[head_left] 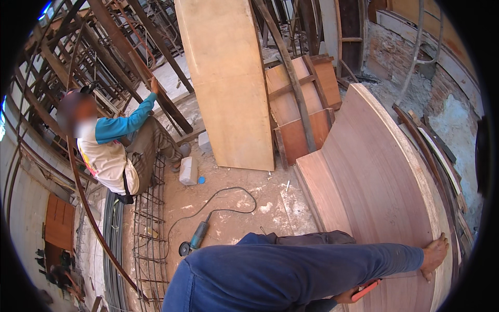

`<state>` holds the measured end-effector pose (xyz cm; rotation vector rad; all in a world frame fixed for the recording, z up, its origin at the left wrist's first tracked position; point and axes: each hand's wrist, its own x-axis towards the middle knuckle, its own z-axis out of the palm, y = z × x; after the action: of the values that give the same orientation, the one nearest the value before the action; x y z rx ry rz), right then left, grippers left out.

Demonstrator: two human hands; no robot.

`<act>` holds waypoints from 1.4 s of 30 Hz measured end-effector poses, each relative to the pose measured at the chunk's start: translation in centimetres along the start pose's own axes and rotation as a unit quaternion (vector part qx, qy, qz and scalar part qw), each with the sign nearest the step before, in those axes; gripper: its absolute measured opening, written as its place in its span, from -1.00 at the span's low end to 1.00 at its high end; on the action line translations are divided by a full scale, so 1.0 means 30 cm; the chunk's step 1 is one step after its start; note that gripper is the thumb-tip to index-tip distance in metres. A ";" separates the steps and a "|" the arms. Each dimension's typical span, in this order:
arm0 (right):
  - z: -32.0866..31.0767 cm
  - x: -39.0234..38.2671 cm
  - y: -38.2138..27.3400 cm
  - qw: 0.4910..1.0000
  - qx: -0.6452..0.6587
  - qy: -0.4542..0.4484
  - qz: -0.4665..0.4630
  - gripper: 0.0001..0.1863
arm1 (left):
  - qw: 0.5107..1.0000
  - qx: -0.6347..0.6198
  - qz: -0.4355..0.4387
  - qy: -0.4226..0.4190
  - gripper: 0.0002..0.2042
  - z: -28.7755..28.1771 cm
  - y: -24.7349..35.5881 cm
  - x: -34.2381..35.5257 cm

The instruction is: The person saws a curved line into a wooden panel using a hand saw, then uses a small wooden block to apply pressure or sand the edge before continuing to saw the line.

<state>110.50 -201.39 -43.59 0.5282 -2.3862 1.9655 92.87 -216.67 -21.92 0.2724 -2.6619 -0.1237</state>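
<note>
My left arm, in a dark blue sleeve, reaches across the lower part of the view to the right. Its hand, my left hand, grips the pale edge of a large plywood panel, with the thumb apart from the fingers. A narrower wooden strip runs along the panel's near left side. Below that arm, my right hand is partly hidden and closed around a red-orange tool lying close to the panel's face; its kind does not show.
An angle grinder with a looped cable lies on the dusty floor. Left of it are a rebar cage and a bundle of rods. A co-worker sits beyond, touching a timber. A tall plywood sheet stands behind a white container.
</note>
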 end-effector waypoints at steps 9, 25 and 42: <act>-0.027 -0.017 0.011 1.000 0.004 -0.006 0.002 -0.66 | 1.000 -0.002 0.004 0.005 -0.02 -0.018 0.004 -0.012; -0.041 -0.003 -0.017 1.000 0.001 -0.004 -0.004 -0.62 | 0.998 0.026 0.002 -0.057 -0.06 -0.063 0.008 -0.030; 0.025 0.002 -0.075 0.999 -0.013 -0.037 -0.024 -0.58 | 0.999 -0.017 0.000 0.037 0.11 0.050 0.015 -0.003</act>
<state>111.18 -202.50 -41.59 0.6608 -2.4144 1.9252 92.20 -216.14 -23.25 0.2618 -2.5849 -0.1549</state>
